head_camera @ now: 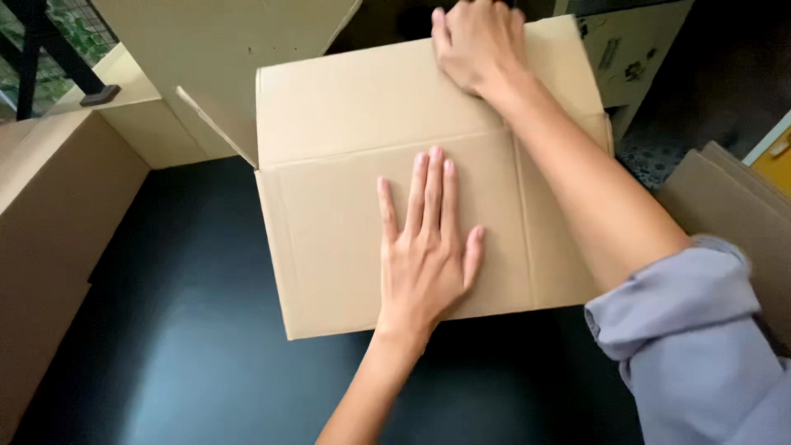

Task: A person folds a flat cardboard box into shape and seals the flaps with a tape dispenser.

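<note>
Cardboard box (346, 189) sits on a dark table (189, 330), toward its far edge, its near side reaching about the table's middle. One top flap is folded down flat; another flap (218, 124) at the box's far-left corner stands loose and angled outward.

Left hand (426, 247): flat, palm down, fingers together and stretched out, pressed on the near face of the box. It grips nothing, only bears down.

Right hand (478, 45): reaches across to the far edge of the box, fingers curled over that edge near the far-right corner. Fingertips are hidden behind the rim, so I cannot tell how tightly they close; it looks like a hooked hold on the cardboard rather than a pinch. A rolled grey-blue sleeve (692, 346) shows at lower right.

Judgement: the step in hand looks like folding or flattening the flaps, one hand steadying while the other works the far edge. The next move would call for steady pressure from the left hand so the box does not slide on the smooth top, and for dealing with the upright flap.

Around: a large carton (58, 239) along the table's left edge, flat cardboard sheets (725, 206) off the right edge, another printed box (630, 49) beyond the far-right corner. Room to either side is tight.
</note>
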